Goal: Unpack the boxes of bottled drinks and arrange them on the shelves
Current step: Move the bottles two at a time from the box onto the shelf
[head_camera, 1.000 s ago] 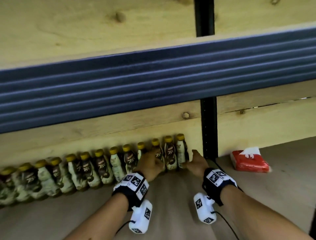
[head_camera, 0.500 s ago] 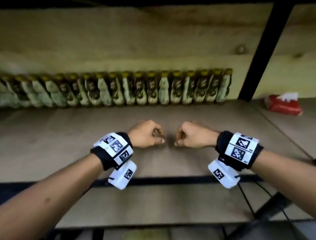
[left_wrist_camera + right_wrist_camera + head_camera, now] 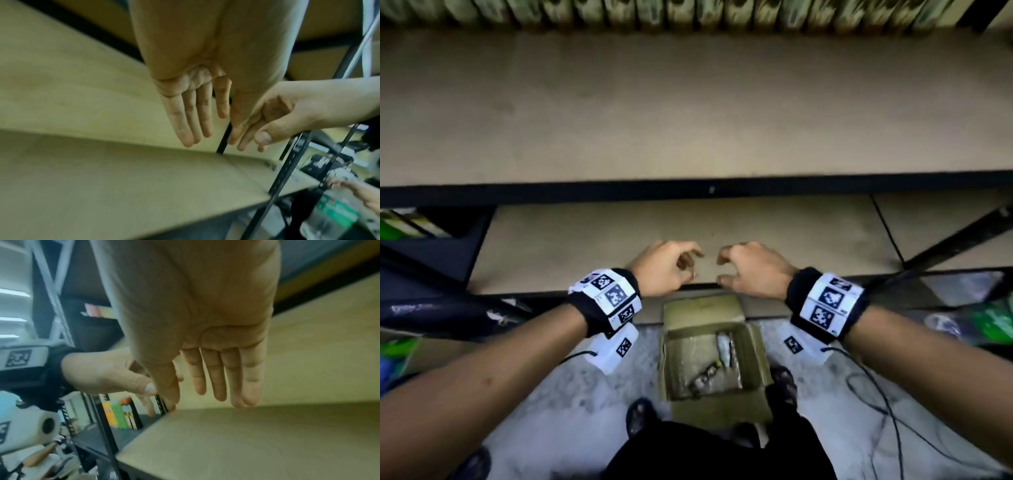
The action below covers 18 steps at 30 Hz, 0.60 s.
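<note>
Bottles [image 3: 688,12] on the shelf [image 3: 688,113] are cropped; box [image 3: 714,356] contents appear blurred. Left hand [image 3: 666,267] and right hand [image 3: 751,269]: fingers relaxed, empty.

- Grey speckled concrete floor [image 3: 571,404] under the rack.
- Black cables [image 3: 887,411] trail loose across the floor, right side.
- Dark shoes [image 3: 637,416] either side of the carton; black trousers [image 3: 709,455] at the bottom edge.
- Green-labelled packages [image 3: 993,318] low right, blurred; more green [image 3: 393,228] at far left.
- Another person's hand [image 3: 363,193] near a green-labelled clear bottle [image 3: 333,216], lower right of the left wrist view.
</note>
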### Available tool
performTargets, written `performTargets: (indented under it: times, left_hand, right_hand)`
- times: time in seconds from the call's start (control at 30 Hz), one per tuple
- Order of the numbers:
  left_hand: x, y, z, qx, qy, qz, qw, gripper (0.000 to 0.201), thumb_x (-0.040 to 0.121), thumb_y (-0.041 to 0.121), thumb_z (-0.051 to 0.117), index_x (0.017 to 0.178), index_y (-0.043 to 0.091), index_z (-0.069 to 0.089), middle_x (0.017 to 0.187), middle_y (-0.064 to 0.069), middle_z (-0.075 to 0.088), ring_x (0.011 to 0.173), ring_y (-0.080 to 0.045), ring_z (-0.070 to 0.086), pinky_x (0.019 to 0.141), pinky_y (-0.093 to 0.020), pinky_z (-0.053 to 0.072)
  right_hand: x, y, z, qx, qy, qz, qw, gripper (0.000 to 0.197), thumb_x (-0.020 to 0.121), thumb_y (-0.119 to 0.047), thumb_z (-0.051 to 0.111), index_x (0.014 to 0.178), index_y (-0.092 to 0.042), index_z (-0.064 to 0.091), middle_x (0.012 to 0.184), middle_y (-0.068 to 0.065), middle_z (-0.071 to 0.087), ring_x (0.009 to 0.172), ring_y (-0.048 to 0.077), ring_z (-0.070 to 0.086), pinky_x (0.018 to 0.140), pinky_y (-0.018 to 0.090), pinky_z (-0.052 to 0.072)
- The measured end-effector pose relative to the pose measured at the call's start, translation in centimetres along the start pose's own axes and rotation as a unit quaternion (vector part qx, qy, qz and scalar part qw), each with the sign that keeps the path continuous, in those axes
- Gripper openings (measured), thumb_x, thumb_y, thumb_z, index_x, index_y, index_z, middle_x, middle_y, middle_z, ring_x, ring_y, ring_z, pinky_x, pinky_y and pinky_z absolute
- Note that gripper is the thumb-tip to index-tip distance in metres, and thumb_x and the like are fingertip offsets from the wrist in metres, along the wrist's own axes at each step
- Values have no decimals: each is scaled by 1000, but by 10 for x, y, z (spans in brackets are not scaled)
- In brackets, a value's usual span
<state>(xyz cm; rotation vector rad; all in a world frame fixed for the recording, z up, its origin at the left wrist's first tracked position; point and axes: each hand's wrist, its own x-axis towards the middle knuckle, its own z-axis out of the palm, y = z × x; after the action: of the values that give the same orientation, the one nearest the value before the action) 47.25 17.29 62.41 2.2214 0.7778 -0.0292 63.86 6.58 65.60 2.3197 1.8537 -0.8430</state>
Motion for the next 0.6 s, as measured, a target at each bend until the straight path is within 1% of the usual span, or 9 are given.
performTargets:
  times: [0.07, 0.1, 0.2, 0.27, 0.33, 0.4, 0.47, 0.53, 0.6]
  left_hand:
    - [0, -27, 35, 48, -69, -66, 994, 32, 82, 26, 68, 114, 27, 62, 101, 5, 69, 95, -15, 65, 88, -29, 51]
    - [0, -38, 53, 66, -102, -94, 988, 32, 82, 26, 66, 114, 27, 62, 101, 4, 68, 97, -17, 64, 86, -27, 50]
    - [-7, -63, 114, 72, -190, -158, 966, 24, 85, 23, 62, 109, 22, 64, 100, -1, 67, 96, -22, 64, 75, -21, 44]
    - [-13, -79, 155, 63, -232, -192, 952, 27, 88, 24, 60, 114, 16, 63, 110, -8, 68, 100, -24, 64, 77, -22, 45]
    - [-24, -95, 196, 44, -273, -235, 932, 33, 90, 26, 59, 121, 14, 59, 117, -11, 65, 105, -27, 63, 85, -27, 49]
    - [-32, -112, 234, 37, -296, -271, 915, 31, 88, 25, 60, 117, 16, 62, 119, -9, 64, 105, -26, 63, 88, -30, 51]
    - [-38, -126, 269, 21, -299, -290, 909, 25, 84, 24, 59, 107, 16, 66, 112, -8, 66, 101, -26, 64, 86, -32, 53]
    - [-39, -139, 303, 16, -283, -302, 910, 24, 83, 22, 60, 101, 10, 68, 102, -10, 69, 96, -27, 65, 85, -36, 54]
    - [-39, -158, 341, 1, -274, -306, 912, 23, 83, 20, 59, 98, 6, 70, 98, -12, 70, 96, -29, 65, 85, -37, 53]
  right_hand:
    - [5, 12, 42, 32, -58, 27, 997, 34, 89, -38, 62, 118, -20, 58, 112, 4, 63, 101, 25, 58, 81, 33, 48]
    - [8, 20, 64, 47, -89, 39, 994, 35, 90, -37, 61, 119, -19, 58, 111, 3, 61, 105, 24, 57, 83, 33, 48]
    - [12, 54, 129, 104, -148, 71, 981, 32, 89, -33, 62, 115, -15, 61, 108, 2, 60, 107, 23, 58, 85, 31, 48]
    - [14, 80, 169, 138, -172, 91, 971, 26, 89, -26, 62, 109, -10, 66, 107, 6, 65, 104, 25, 62, 87, 32, 50]
    - [9, 106, 212, 166, -200, 137, 956, 27, 91, -23, 61, 110, -5, 68, 112, 10, 66, 105, 25, 61, 90, 30, 47]
    - [1, 129, 253, 180, -232, 159, 943, 25, 92, -24, 60, 104, -4, 68, 111, 13, 65, 107, 25, 60, 85, 26, 44]
    - [-7, 148, 292, 214, -235, 194, 928, 18, 89, -24, 62, 97, -9, 66, 106, 10, 64, 106, 26, 60, 85, 26, 45]
    - [-9, 162, 328, 263, -213, 227, 913, 23, 88, -25, 66, 103, -8, 67, 107, 10, 67, 99, 23, 61, 89, 30, 47]
    - [-5, 170, 367, 306, -199, 237, 900, 26, 87, -24, 70, 107, -9, 69, 111, 9, 68, 104, 21, 62, 95, 32, 48]
